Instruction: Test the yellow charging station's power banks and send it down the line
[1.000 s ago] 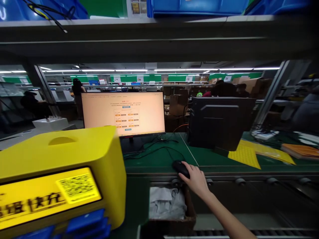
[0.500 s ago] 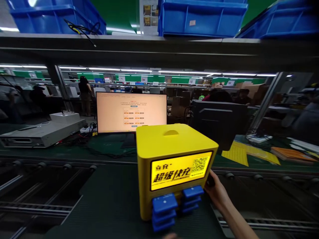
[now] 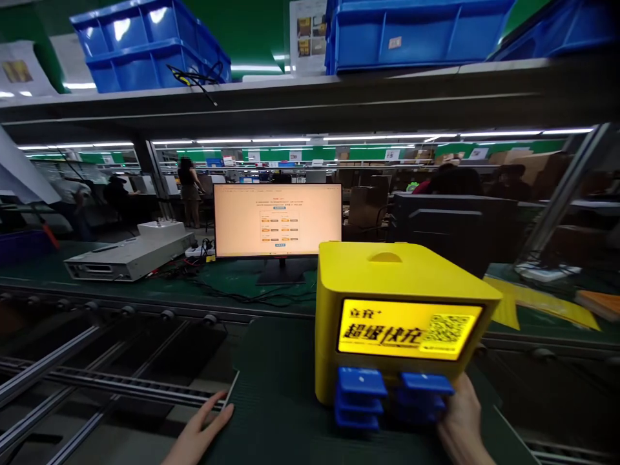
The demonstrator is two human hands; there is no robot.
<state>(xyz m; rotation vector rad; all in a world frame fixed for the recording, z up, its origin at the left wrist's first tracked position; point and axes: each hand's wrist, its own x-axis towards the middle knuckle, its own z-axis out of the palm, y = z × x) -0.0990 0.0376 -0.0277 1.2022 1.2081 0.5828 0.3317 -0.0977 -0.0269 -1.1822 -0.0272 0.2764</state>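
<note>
Touching blue power banks (image 3: 420,391), right hand (image 3: 460,423), fingers curled

We see a long green-topped counter (image 3: 227,274) bearing a lit flat monitor (image 3: 278,220), a flat grey metal unit (image 3: 126,256), loose black cables (image 3: 252,297) and yellow sheets (image 3: 547,300) (at far right). In front, a dark green mat (image 3: 276,387) carries a yellow plastic charging box (image 3: 387,303).
</note>
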